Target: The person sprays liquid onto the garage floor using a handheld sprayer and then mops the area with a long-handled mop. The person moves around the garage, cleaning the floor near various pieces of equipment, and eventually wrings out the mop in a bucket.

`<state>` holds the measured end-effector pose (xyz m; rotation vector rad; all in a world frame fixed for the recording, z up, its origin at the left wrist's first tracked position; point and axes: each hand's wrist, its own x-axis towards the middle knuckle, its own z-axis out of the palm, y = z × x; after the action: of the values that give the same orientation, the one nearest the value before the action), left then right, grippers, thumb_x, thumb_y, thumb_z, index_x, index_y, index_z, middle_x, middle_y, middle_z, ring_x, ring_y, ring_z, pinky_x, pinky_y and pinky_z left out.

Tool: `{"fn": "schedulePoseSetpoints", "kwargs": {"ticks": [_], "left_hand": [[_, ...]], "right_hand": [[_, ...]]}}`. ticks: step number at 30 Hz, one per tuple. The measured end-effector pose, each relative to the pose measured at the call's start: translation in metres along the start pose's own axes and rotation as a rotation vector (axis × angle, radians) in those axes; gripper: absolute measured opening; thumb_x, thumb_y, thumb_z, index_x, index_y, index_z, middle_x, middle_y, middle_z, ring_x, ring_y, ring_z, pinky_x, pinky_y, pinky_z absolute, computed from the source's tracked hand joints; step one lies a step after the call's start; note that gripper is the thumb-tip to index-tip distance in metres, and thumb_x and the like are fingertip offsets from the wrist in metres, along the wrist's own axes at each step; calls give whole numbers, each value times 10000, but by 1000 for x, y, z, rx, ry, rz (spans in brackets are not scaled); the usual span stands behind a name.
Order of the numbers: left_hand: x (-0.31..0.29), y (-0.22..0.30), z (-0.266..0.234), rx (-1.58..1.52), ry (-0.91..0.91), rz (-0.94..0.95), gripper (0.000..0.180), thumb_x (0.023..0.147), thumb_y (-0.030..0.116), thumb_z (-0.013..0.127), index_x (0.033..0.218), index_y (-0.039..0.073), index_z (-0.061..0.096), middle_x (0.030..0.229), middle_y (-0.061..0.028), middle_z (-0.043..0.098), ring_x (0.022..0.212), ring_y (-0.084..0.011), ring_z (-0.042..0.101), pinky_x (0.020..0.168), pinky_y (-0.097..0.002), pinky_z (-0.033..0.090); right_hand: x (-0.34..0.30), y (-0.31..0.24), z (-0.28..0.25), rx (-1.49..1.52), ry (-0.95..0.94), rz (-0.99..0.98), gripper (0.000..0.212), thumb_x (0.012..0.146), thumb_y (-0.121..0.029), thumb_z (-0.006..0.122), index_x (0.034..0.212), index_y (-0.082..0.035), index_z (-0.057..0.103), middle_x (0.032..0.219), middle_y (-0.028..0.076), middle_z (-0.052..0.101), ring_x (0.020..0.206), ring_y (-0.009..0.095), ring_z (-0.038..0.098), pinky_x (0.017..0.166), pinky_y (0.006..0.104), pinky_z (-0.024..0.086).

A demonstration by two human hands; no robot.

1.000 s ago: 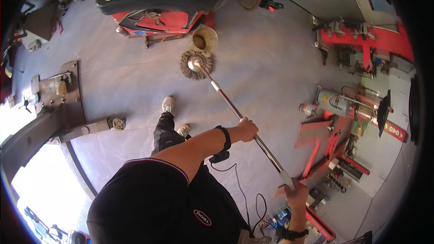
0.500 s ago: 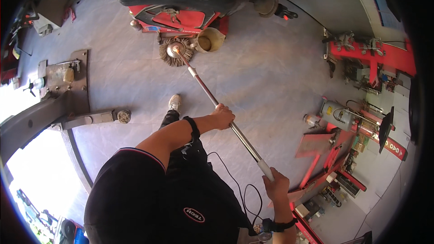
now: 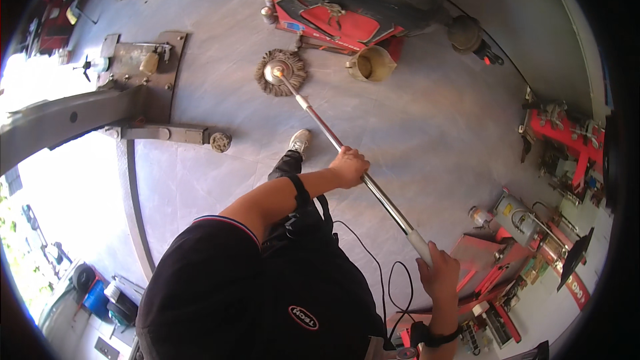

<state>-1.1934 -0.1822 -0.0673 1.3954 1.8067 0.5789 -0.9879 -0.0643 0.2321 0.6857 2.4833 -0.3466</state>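
Note:
A long-handled spin mop [image 3: 390, 210] slants across the floor. Its round head [image 3: 281, 72], a fringe of grey-brown strands around a pale disc, lies flat on the tiles. My left hand [image 3: 350, 167] is closed around the metal pole about midway. At the near end, my right hand [image 3: 438, 270] wraps the white grip. To the right of the mop head, apart from it, stands a dirty beige bucket or jug [image 3: 371, 65] against the red cabinet.
A red tool cabinet [image 3: 320, 17] with a black top stands ahead. On the left, a grey lift post's arm [image 3: 170, 134] and base plate [image 3: 175, 60] reach over the floor. Red tyre-shop machinery [image 3: 480, 257] stands at right. A black cable [image 3: 380, 260] hangs beside me.
The mop head has slid left, away from the bucket and the cabinet's foot. My view has turned left, shifting the surroundings rightward. Both hands keep their hold on the pole.

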Motion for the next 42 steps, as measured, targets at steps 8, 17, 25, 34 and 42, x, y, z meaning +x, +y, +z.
{"fn": "schedulePoseSetpoints", "kwargs": {"ticks": [8,17,25,34,42], "left_hand": [[-86,-174,-28,202,247,-304,147,613,181,666,745,144,612,795,-55,596,907,-276,564,860,-428,398],[-153,-257,-43,239,186,-609,281,714,182,690,980,142,610,1118,-69,564,1199,-288,423,980,-430,358],[-68,-125,27,234,-59,-597,264,721,172,655,980,204,618,1098,-24,565,1194,-230,425,928,-464,374],[23,103,178,206,-245,-122,260,722,191,634,974,241,599,978,29,559,1095,-189,481,864,-580,301],[76,276,283,116,-397,230,305,764,142,608,1066,155,576,1057,-66,537,1153,-243,437,925,-552,292]], "right_hand": [[145,-90,71,144,-143,-265,435,745,-193,649,1126,-44,504,724,167,590,637,352,606,573,440,493],[214,-180,106,132,-484,-283,360,827,-156,530,1154,-21,462,928,202,610,823,355,631,710,433,513],[109,-52,112,220,-263,-90,337,796,-140,537,1123,-71,489,881,175,606,784,372,616,701,462,501],[-120,98,95,207,-80,296,267,741,-124,616,996,-80,550,801,167,597,736,365,590,670,453,473],[-288,149,132,245,84,592,340,729,-95,627,1055,-12,575,813,206,611,756,387,596,676,459,475]]}}
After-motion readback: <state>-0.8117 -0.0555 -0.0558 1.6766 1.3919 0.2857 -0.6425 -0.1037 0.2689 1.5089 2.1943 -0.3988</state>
